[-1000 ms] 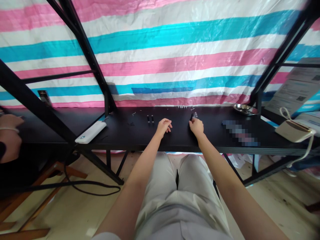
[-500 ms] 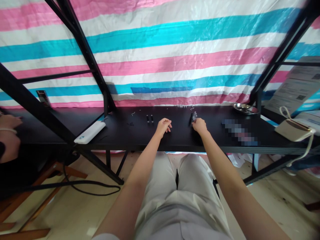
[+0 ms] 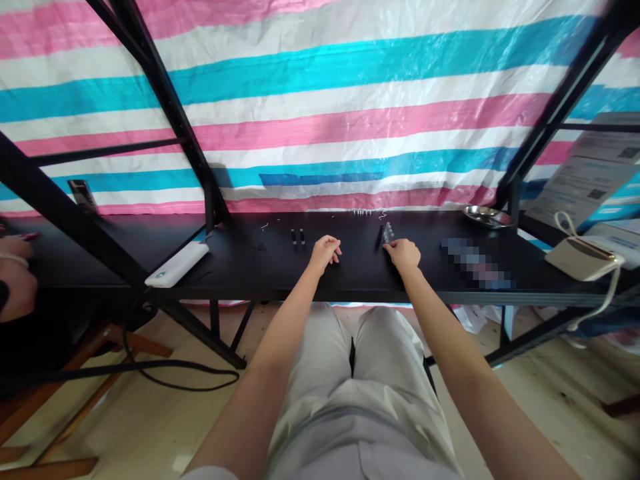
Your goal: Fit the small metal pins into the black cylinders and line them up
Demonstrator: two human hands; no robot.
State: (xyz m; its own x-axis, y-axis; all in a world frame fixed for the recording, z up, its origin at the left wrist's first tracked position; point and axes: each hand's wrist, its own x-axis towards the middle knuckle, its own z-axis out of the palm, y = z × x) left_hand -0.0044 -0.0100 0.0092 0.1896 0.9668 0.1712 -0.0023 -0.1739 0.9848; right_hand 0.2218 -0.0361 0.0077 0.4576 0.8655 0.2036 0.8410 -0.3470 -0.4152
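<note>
Over the black tabletop, my left hand [image 3: 326,253] is closed, its fingers curled with thumb and fingertips together; anything between them is too small to make out. To its left, two short black tubes with pale ends [image 3: 298,237] lie side by side. My right hand [image 3: 405,255] has its thumb and forefinger pinched at the near end of a row of small clear-grey pieces [image 3: 388,232]. What the fingertips grip is hidden. Just left of that row is a slim black piece [image 3: 380,236]. Several tiny white pieces [image 3: 363,213] are lined up at the table's back edge.
A white power bank [image 3: 178,265] lies left and a round metal dish [image 3: 487,217] back right. A blurred-out item [image 3: 475,263] and a beige pouch [image 3: 584,257] sit right. Black frame posts [image 3: 170,100] flank the table [image 3: 260,273]. Another person's hand [image 3: 15,257] shows far left.
My right hand has shifted slightly right and down, uncovering more of the row of clear-grey pieces. The left hand is almost unchanged. The view has moved a little.
</note>
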